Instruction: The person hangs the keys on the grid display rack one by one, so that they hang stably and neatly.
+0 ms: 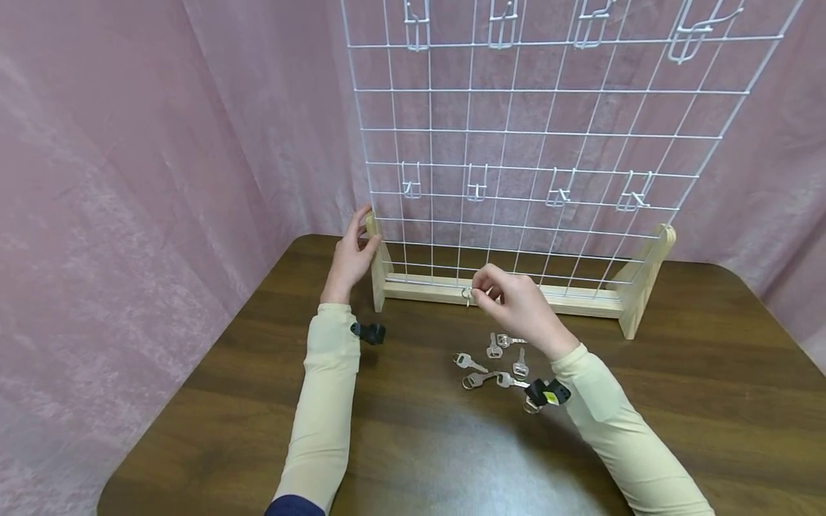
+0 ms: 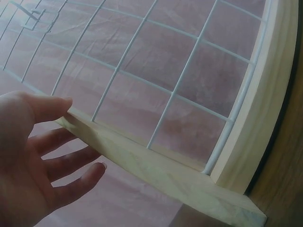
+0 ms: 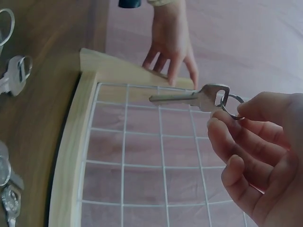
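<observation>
My right hand (image 1: pixel 516 304) pinches a silver key (image 3: pixel 203 97) by its split ring (image 3: pixel 233 107), between thumb and forefinger. The key's blade points away from the fingertips, in front of the white wire grid rack (image 1: pixel 477 132). At the rack's left end my left hand (image 1: pixel 351 261) holds the wooden side post (image 2: pixel 142 163) loosely, thumb on one face and fingers on the other. White hooks (image 1: pixel 477 188) hang on the grid in two rows, and no keys show on them.
Several loose keys with rings, among them one key (image 1: pixel 470 362), lie on the brown wooden table (image 1: pixel 413 444) below my right hand. A wooden crossbar (image 1: pixel 419 289) joins the rack's two side posts, the right one (image 1: pixel 648 283) standing farther off. Pink curtain (image 1: pixel 161 143) hangs behind.
</observation>
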`<state>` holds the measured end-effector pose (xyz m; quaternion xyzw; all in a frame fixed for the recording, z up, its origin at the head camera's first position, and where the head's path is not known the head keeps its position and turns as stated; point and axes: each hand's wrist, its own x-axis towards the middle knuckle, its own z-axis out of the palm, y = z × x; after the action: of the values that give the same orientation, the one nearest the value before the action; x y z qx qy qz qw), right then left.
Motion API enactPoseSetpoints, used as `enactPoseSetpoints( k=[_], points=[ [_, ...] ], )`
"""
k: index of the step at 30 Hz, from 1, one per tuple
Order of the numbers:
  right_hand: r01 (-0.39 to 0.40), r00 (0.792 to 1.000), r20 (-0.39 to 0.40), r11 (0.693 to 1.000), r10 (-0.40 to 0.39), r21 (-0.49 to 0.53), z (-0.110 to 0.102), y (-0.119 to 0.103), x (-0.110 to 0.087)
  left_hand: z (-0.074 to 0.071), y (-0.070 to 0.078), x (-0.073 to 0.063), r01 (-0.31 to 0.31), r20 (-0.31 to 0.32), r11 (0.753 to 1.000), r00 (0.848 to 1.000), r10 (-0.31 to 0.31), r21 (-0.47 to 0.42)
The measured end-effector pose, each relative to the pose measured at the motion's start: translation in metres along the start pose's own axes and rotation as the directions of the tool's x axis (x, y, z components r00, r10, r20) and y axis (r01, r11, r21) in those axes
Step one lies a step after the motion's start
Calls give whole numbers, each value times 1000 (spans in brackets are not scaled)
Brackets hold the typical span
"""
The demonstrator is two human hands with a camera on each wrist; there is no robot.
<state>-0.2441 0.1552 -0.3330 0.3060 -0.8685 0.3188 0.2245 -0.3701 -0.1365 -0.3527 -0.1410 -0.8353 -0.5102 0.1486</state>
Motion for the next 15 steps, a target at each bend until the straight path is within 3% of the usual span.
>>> enactPoseSetpoints(
  k=[8,15],
  points=[
    [17,1000,-25,1000,-17,6,-10,-7,6,2,4,-3,29,-30,999,999,-29,-16],
    [15,998,-67,1000,-16,-14,-32,-8,16,4,8,-3,45,-49,999,998,-46,-15]
  ],
)
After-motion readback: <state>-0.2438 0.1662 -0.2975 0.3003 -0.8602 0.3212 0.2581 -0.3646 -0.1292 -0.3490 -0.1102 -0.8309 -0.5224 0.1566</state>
